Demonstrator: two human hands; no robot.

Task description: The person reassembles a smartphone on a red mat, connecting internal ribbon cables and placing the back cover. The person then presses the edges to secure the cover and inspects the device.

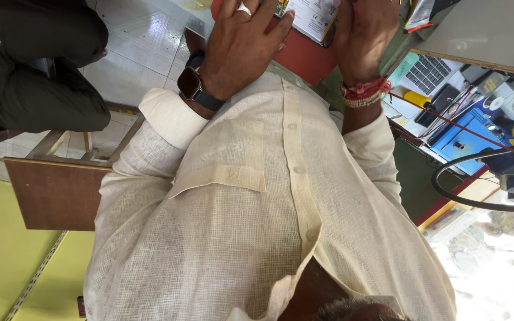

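At top centre of the head view, two hands work on one flat phone-like device with a white label and green circuit strip (312, 18), which sits between them and runs off the top edge. Left hand (242, 47), one silver ring and one dark smartwatch (197, 89) on it, lies fingers-together over the device's left end, thumb tip against its edge. Right hand (361, 38), one bundle of red and beaded wrist threads (364, 92), is curled around the right end; fingertips hidden, so exact grip there is unclear. Under the device: one red rounded stool seat or lid (298, 59). The person's cream woven shirt (257, 226) fills mid-frame and blocks most of what lies below the hands. To one side: cluttered bench with one blue mat (468, 134), one yellow cylinder (417, 98), one black ring-shaped cable (477, 178). Opposite side: one brown wooden board (55, 193) and another person's dark trousers (37, 65).
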